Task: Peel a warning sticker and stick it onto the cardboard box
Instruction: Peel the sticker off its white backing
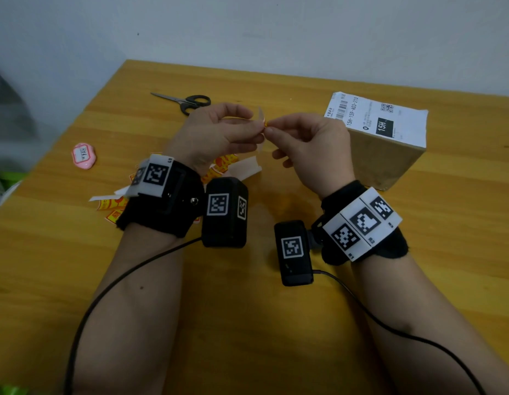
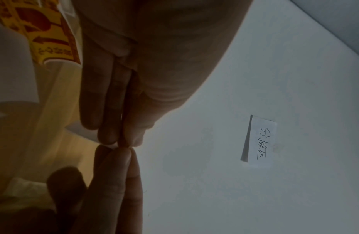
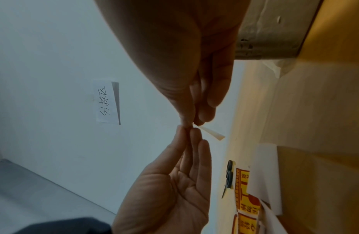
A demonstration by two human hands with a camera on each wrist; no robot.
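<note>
Head view is showing the left hand (image 1: 216, 132) and right hand (image 1: 310, 143) meeting at frame centre, each pinching one layer of the warning sticker (image 1: 262, 122), probably to split film from backing. Above the table (image 1: 247, 323), the cardboard box (image 1: 390, 155) is waiting at right, within reach for application.
</note>
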